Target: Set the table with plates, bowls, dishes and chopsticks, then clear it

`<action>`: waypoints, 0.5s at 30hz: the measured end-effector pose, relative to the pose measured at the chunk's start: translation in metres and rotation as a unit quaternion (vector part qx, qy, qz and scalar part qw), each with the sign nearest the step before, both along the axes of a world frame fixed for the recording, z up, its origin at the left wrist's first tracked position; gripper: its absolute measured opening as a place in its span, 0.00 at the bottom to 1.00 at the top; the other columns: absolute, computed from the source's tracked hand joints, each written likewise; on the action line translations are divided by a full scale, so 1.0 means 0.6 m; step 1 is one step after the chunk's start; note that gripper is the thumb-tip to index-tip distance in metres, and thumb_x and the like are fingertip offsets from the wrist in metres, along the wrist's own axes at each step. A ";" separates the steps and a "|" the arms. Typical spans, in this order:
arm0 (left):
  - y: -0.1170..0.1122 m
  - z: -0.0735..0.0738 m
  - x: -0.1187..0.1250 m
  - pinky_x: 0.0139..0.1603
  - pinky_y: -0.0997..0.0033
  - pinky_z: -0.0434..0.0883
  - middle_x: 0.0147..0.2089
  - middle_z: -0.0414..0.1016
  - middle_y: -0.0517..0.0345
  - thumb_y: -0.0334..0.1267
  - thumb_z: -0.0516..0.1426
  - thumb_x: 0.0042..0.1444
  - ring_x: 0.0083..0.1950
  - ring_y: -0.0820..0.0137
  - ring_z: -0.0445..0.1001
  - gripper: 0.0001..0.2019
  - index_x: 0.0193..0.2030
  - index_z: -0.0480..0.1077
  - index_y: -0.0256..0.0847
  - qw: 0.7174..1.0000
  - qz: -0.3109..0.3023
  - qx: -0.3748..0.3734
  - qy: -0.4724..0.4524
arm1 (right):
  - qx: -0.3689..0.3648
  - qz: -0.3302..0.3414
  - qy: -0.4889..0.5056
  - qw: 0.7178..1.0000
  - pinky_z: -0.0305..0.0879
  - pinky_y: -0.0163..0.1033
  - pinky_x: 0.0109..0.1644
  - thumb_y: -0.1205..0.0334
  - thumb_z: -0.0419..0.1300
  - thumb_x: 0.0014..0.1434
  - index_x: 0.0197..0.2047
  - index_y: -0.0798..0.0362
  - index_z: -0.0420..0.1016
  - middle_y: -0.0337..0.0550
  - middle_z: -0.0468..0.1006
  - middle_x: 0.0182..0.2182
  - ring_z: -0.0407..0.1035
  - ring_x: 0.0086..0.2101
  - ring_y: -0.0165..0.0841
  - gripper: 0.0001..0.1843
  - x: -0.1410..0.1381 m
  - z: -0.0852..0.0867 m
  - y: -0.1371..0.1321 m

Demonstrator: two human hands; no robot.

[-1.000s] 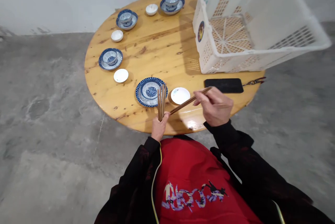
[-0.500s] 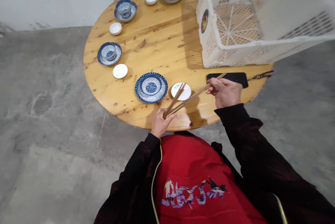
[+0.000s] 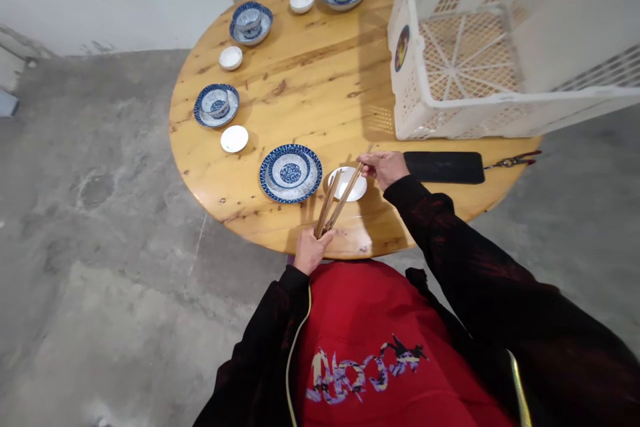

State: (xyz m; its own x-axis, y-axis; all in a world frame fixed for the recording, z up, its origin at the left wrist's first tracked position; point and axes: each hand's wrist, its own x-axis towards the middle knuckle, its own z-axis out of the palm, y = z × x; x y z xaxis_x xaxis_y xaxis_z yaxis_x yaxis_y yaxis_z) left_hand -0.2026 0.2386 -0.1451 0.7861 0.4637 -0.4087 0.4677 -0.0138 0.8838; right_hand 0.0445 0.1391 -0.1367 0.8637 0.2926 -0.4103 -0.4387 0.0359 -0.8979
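Near the table's front edge, my left hand (image 3: 311,248) is closed around the lower ends of several wooden chopsticks (image 3: 327,206). My right hand (image 3: 384,167) pinches the upper part of some chopsticks (image 3: 350,188) that slant down toward the left hand. Below the chopsticks, partly covered by them, is a small white dish (image 3: 356,188). Just left of it lies a blue-patterned plate (image 3: 265,180) with a matching bowl (image 3: 291,170) on it. A black phone-like slab (image 3: 445,167) lies right beside my right hand.
A large white plastic crate (image 3: 407,97) stands at the right of the round wooden table (image 3: 300,104). Along the left and far rim are more blue-patterned plates with bowls (image 3: 216,106) and small white dishes (image 3: 235,139). A metal tool with red handles (image 3: 513,160) lies by the slab.
My right hand has moved left from over the black slab, bringing its chopsticks closer to those in my left hand. The view has shifted slightly.
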 end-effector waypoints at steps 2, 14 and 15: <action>-0.004 -0.001 0.003 0.50 0.66 0.71 0.40 0.83 0.51 0.45 0.65 0.53 0.46 0.60 0.79 0.17 0.44 0.81 0.35 1.000 0.012 0.004 -0.002 | -0.002 0.023 0.004 1.000 0.67 0.27 0.19 0.69 0.72 0.51 0.24 0.58 0.75 0.38 0.73 0.19 0.63 0.17 0.22 0.11 0.012 -0.011 0.010; -0.030 -0.012 0.025 0.32 0.74 0.60 0.21 0.66 0.62 0.52 0.68 0.47 0.29 0.73 0.63 0.20 0.32 0.78 0.32 0.981 0.099 -0.162 0.028 | 0.017 0.133 0.044 0.990 0.50 0.26 0.13 0.66 0.73 0.50 0.25 0.59 0.76 0.39 0.70 0.18 0.57 0.17 0.21 0.11 0.069 -0.058 0.023; -0.032 -0.013 0.026 0.32 0.74 0.59 0.21 0.65 0.63 0.52 0.68 0.46 0.28 0.74 0.62 0.20 0.32 0.78 0.32 0.980 0.102 -0.166 0.028 | 0.016 0.136 0.047 0.989 0.49 0.26 0.13 0.66 0.74 0.50 0.25 0.59 0.77 0.39 0.70 0.18 0.56 0.16 0.21 0.10 0.071 -0.061 0.024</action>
